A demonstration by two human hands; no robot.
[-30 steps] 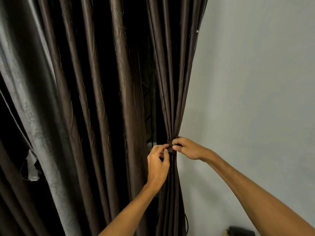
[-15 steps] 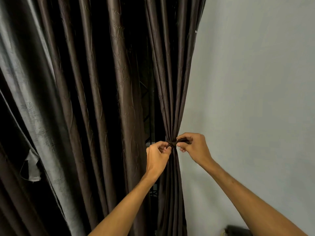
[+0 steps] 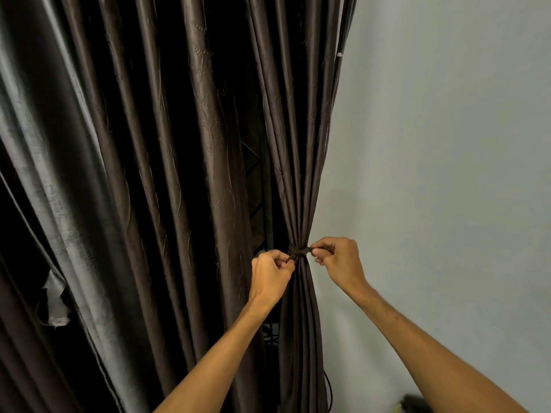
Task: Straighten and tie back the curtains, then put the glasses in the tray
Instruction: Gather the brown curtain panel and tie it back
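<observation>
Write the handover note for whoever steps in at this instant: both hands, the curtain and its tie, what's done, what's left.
Left hand: pinches the left end of the tie.
Right hand: pinches the right end.
Curtain: gathered into a narrow bundle beside the wall, with the tie wrapped round it and crossed at the front.
Done: bundle gathered, tie wrapped. I cannot tell whether the knot is finished.
Left: probably pull the knot snug and let go. The wider panels to the left hang loose, untied. Glasses and tray are not in view.
</observation>
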